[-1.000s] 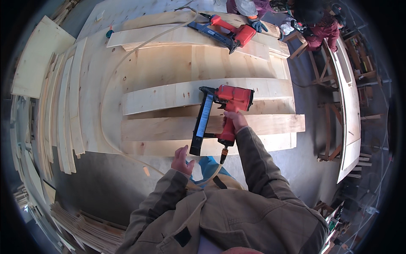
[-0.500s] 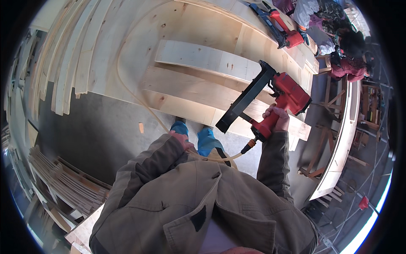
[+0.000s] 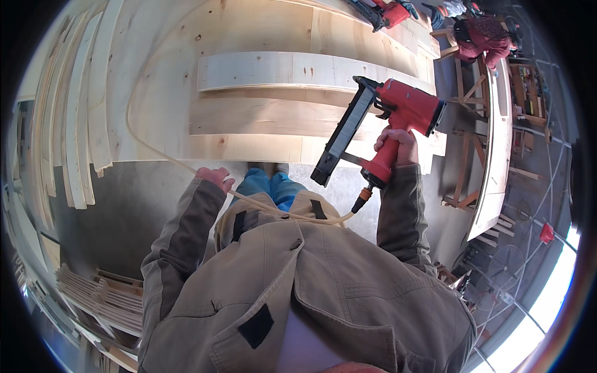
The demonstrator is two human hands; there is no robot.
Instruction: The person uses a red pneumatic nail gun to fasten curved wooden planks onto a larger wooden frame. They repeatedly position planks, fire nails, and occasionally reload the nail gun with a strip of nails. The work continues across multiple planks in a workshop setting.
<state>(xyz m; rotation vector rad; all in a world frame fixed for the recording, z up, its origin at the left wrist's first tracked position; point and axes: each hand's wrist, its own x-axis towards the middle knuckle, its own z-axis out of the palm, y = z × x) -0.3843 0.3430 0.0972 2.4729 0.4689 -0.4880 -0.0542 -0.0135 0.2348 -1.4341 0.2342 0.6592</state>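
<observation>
My right hand (image 3: 399,144) is wrapped round the handle of a red and black pneumatic stapler (image 3: 410,107). The tool's long, slim magazine (image 3: 348,127) slants down to the left, above the near edge of the wooden work surface. From the base of its handle a pale yellow air hose (image 3: 298,216) loops across my waist to my left hand (image 3: 215,179). The left fingers are curled round the hose, which runs on from there over the wood at left. Beyond the stapler lies a pale wooden board (image 3: 267,69), with another board (image 3: 249,117) on the near side of it.
Long wooden strips (image 3: 81,118) overhang the surface's left end. A second red tool (image 3: 393,13) lies at the far edge, near other people's hands. One person in dark red (image 3: 485,37) bends at far right, beside a long pale panel (image 3: 497,155). Slats (image 3: 102,301) are stacked at lower left.
My left hand has moved left and up with the hose, away from my body. The stapler has risen slightly in my right hand. The view has shifted.
</observation>
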